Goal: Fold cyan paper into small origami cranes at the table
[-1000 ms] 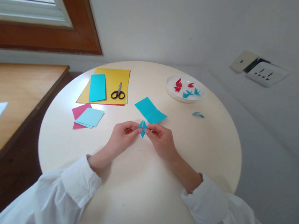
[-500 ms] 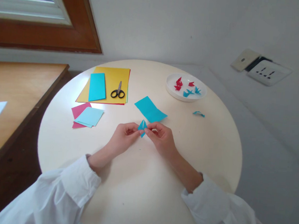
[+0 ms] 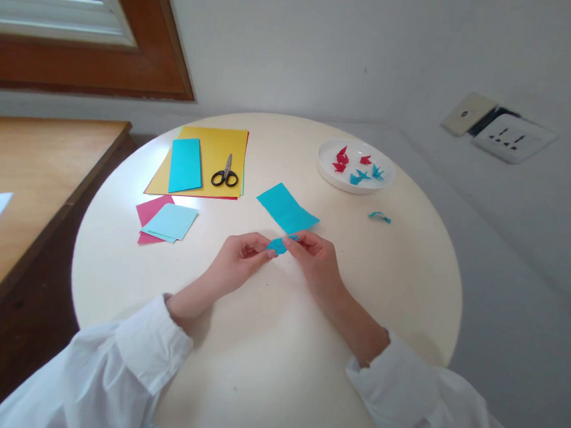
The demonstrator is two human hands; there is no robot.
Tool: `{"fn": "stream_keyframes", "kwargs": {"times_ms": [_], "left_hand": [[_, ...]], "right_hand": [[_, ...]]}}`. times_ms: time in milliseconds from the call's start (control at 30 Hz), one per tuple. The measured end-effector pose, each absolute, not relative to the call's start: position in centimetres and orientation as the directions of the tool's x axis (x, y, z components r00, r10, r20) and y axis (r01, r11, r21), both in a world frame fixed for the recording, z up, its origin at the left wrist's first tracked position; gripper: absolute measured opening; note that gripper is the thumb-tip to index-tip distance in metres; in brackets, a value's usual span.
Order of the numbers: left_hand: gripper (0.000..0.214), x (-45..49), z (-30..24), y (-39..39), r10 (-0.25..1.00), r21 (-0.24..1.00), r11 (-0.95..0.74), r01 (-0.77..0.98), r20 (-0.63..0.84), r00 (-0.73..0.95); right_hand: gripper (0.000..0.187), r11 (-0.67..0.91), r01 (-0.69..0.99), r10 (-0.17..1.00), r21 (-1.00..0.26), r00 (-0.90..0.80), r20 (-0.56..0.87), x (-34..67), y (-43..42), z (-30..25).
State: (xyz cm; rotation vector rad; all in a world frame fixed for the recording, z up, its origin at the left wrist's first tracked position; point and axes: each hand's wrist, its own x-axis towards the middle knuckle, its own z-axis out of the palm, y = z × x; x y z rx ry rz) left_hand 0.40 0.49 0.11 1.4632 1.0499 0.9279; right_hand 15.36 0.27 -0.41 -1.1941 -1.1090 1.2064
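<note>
A round cream table [image 3: 261,372] bears it all; just beyond the gripped blue fold [image 3: 277,244] lies a blue sheet [image 3: 286,209]; beyond-left of the grip, a yellow sheet [image 3: 221,152]; left, pink paper [image 3: 148,210]; beyond-right, a white plate [image 3: 326,171]; right, a blue scrap [image 3: 380,216].

Landmark: creased sheet [image 3: 287,207], lying flat near the middle of the round table [image 3: 264,345]. Just in front of it: small folded piece [image 3: 279,245], pinched between left hand [image 3: 238,263] and right hand [image 3: 316,263]. Behind and left of the sheet: stack of large sheets [image 3: 219,147], with scissors [image 3: 226,173] and a narrow sheet [image 3: 186,164] on top, scissors nearer the landmark. Left of it: small stack of squares [image 3: 169,222]. Behind and right: plate [image 3: 329,174] holding folded figures [image 3: 357,167]. Right: loose scrap [image 3: 380,216] on the table.
</note>
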Motion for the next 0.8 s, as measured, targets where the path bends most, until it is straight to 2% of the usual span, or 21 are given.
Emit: {"fn": "stream_keyframes", "kwargs": {"times_ms": [200,367,533,700,800], "left_hand": [[0.026,0.42,0.60,0.41,0.972,0.997,0.060,0.053,-0.070,0.225],[0.023,0.38,1.07,0.18,0.974,0.997,0.074,0.001,-0.073,0.213],[0.022,0.09,0.70,0.30,0.979,0.996,0.046,-0.083,-0.028,0.201],[0.010,0.10,0.62,0.55,0.980,0.978,0.081,-0.193,-0.043,0.195],[0.011,0.19,0.79,0.61,0.979,0.968,0.104,-0.231,-0.058,0.196]], "right_hand": [[0.022,-0.013,-0.093,0.997,-0.996,0.075,-0.020,15.47,0.48,-0.62],[0.020,-0.045,-0.117,0.998,-0.992,0.035,-0.049,15.54,0.59,-0.70],[0.045,-0.006,-0.192,1.000,-0.981,-0.017,-0.003,15.58,0.36,-0.59],[0.023,0.036,-0.140,0.992,-0.989,-0.112,0.052,15.70,0.00,-0.43],[0.019,0.034,-0.090,0.994,-0.995,-0.098,0.043,15.73,-0.06,-0.49]]}}
